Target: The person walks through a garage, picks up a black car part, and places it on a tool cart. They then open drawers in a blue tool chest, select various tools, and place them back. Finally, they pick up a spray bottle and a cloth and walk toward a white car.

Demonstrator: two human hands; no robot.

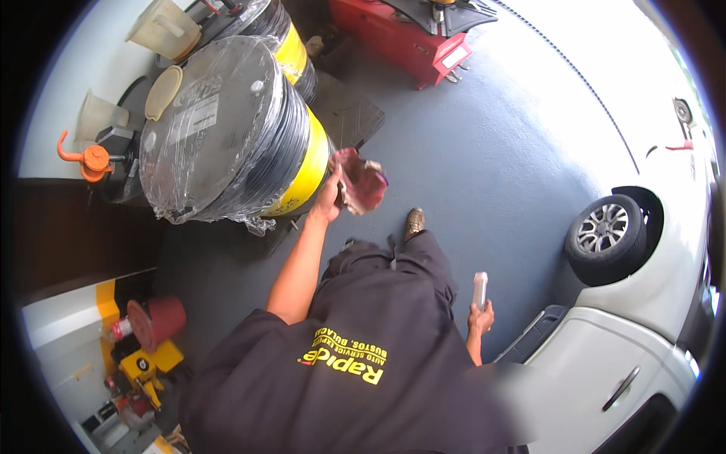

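My left hand [327,200] is closed round a crumpled dark red and off-white rag [363,186], held out beside the yellow band of a large drum [219,129]. The drum is black and wrapped in clear plastic film. Lower on the right, my right hand [482,319] grips a narrow, clear or whitish object [480,289] that looks like a small bottle. It points away from me, and the fingers cover its lower end.
A light-coloured vehicle [643,333] stands to the right, with its wheel [603,229] turned outward and a side step [534,333] low along the door. A red metal stand [404,41] is ahead. A second drum [291,49] and a plastic jug [162,29] stand at the far left.
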